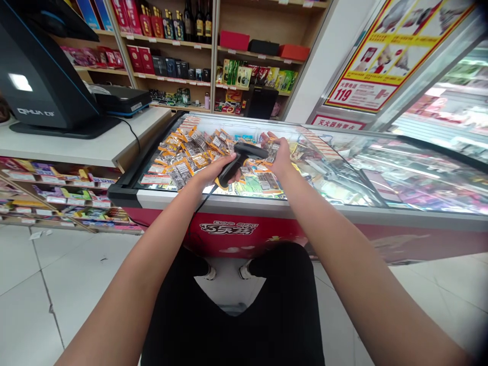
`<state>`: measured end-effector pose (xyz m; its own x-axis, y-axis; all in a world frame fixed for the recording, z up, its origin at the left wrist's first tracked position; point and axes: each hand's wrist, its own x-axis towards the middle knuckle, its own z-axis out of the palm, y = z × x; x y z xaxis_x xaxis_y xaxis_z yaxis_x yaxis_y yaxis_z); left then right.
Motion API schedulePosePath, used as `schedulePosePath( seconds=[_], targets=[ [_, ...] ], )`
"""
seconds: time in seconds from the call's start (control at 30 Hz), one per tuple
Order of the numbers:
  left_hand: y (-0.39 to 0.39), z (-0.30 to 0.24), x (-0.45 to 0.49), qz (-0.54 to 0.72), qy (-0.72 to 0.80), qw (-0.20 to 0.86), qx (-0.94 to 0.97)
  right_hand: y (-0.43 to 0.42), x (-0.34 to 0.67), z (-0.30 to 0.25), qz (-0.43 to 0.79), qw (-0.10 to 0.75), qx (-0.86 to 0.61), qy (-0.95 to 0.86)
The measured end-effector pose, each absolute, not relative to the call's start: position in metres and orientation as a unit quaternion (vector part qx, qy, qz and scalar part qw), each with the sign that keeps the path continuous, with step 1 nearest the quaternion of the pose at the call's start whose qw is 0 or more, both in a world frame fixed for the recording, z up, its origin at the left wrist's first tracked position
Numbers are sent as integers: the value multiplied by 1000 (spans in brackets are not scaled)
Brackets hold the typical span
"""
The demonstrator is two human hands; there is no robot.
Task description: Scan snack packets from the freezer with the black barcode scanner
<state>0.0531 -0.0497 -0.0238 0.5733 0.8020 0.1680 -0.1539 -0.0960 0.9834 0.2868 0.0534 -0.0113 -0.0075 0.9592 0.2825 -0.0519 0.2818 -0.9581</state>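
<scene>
My left hand (223,173) is wrapped round the handle of a black barcode scanner (246,152), whose head points right. A black cable (208,197) runs down from its handle. Just right of the scanner, my right hand (279,152) grips a small snack packet (272,151) with a printed label turned toward the scanner. Below both hands, many orange-edged snack packets (186,157) lie spread over the glass top of a red chest freezer (244,229). A white price tag (155,179) is at the left of the pile.
On the left, a dark checkout terminal (41,76) and a black scale-like device (121,100) stand on a white counter (68,147). Shelves with bottles and boxes (179,25) line the back. A yellow and red poster (396,56) hangs at the right.
</scene>
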Motion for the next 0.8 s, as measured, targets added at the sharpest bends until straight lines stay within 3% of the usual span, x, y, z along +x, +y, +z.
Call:
schedulePosePath(
  seconds=[0.13, 0.8],
  targets=[
    [-49, -26, 55, 363, 251, 602, 666, 58, 285, -16, 523, 607, -356, -482],
    [-50, -23, 54, 401, 247, 620, 628, 56, 284, -15, 515, 598, -359, -499]
  ],
)
